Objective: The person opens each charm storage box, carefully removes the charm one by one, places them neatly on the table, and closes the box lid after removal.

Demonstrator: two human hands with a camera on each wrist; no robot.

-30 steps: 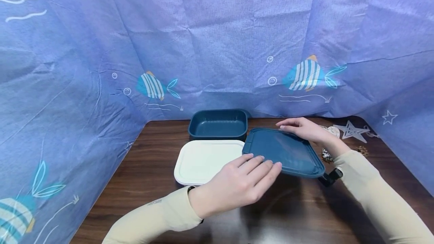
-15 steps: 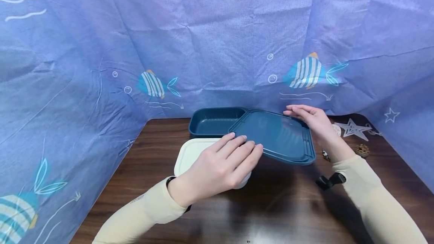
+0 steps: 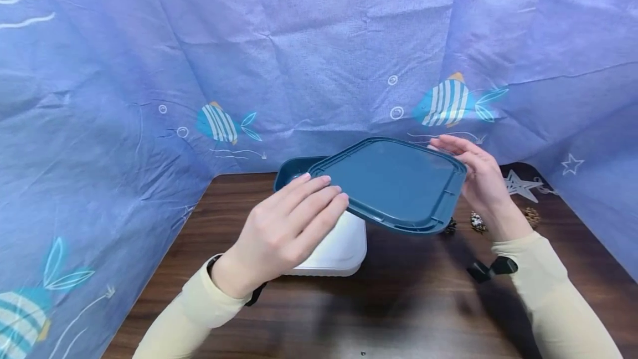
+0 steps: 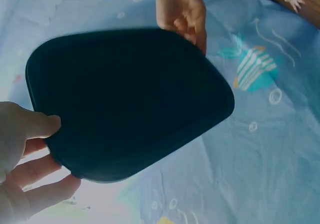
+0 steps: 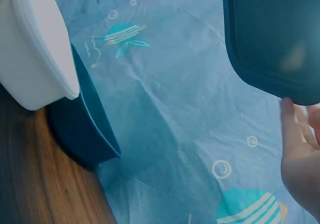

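Note:
A dark blue rectangular lid [image 3: 394,181] is held tilted above the table between both hands. My left hand [image 3: 279,231] pinches its near left corner, and the thumb [image 4: 45,126] shows against the lid's dark underside in the left wrist view. At the right end, my right hand [image 3: 480,176] grips the lid's edge, with its fingertips at the rim in the right wrist view. Behind and below the lid stands a dark blue box [image 5: 85,129], uncovered and mostly hidden in the head view. In front of it sits a white lidded box [image 3: 339,248], partly behind my left hand.
Several small pine cones [image 3: 477,221] and a silver star ornament [image 3: 520,185] lie at the table's right side. The brown wooden table [image 3: 399,303] is bordered by a blue fish-patterned cloth [image 3: 319,71] at its back and sides.
Both hands have raised the blue lid. Its left end has moved leftward over the blue box and the white box, and the lid has turned. Both boxes stay in place.

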